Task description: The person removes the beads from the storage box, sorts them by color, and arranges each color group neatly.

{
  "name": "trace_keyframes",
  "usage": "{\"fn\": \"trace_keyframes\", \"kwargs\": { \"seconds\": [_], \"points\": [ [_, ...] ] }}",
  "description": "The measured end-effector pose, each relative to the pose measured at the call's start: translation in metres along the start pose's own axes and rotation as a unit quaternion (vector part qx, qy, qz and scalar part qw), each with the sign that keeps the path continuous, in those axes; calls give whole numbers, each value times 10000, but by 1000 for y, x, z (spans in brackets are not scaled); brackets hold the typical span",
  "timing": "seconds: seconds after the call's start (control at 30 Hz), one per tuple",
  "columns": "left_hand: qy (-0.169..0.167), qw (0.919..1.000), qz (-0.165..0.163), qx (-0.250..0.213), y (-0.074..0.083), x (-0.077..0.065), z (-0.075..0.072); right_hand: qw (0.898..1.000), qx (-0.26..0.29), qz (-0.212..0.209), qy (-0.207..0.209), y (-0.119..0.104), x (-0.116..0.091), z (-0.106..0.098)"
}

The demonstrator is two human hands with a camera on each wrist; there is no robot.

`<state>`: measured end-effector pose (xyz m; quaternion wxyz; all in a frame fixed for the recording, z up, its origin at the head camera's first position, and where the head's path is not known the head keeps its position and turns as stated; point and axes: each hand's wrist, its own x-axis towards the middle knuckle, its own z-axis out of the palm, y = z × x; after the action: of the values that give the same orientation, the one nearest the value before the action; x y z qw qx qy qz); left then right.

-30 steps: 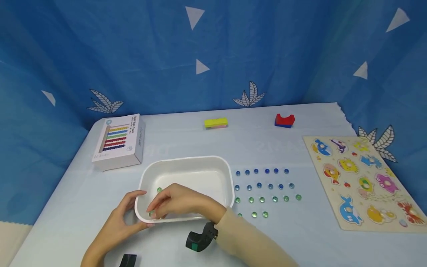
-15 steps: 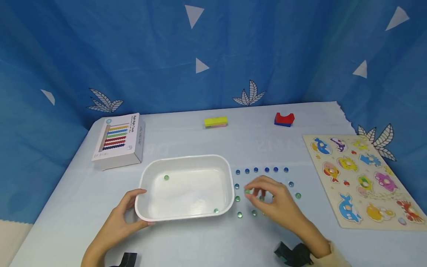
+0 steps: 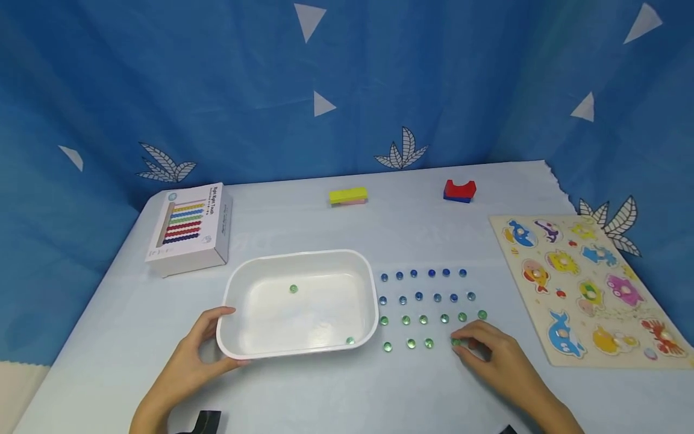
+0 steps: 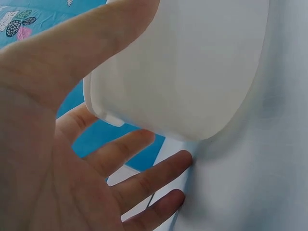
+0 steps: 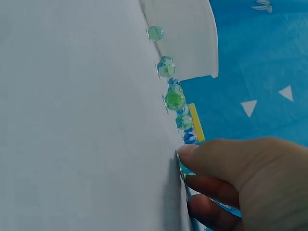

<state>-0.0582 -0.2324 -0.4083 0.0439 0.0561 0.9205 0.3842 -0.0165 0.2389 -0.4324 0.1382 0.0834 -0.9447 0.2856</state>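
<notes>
A white rectangular tray (image 3: pixel 297 354) stands left of the middle of the table. My left hand (image 3: pixel 190 355) holds its left front corner, thumb at the front and forefinger at the left side; the other fingers spread below the rim in the left wrist view. Inside roll two green marbles, one near the middle (image 3: pixel 293 289) and one at the right front (image 3: pixel 350 340). Right of the tray lie rows of blue and green marbles. My right hand (image 3: pixel 501 358) pinches a green marble (image 3: pixel 456 342) at the right end of the front row, down at the cloth.
A white box (image 3: pixel 190 229) with an abacus picture stands back left. Yellow (image 3: pixel 348 195) and red (image 3: pixel 460 189) blocks lie at the back. An animal peg puzzle board (image 3: pixel 591 295) lies on the right. A blue curtain (image 3: pixel 244 90) hangs behind the table.
My right hand has gone from the tray to the marble rows, carrying a green marble to the front row's right end. A green marble in the tray has rolled right. My left hand stays put.
</notes>
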Motion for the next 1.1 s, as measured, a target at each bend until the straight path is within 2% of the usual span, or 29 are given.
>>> {"fn": "trace_keyframes", "kwargs": {
  "seconds": [0.27,0.37,0.5,0.67,1.1],
  "points": [
    [-2,10000,66,-13,0,0,0,9999,-63,90,-33,-3,1,2],
    [21,9999,55,154,0,-1,-1,9999,-83,136,-49,-4,1,2],
    [61,9994,68,328,0,-1,-1,9999,-129,-63,60,-4,2,4],
    [79,9997,135,204,3,-2,-1,9996,-137,-229,136,-3,3,5],
    [12,10000,-17,9,4,-2,-1,9999,-154,-64,-43,-6,3,4]
  ]
}}
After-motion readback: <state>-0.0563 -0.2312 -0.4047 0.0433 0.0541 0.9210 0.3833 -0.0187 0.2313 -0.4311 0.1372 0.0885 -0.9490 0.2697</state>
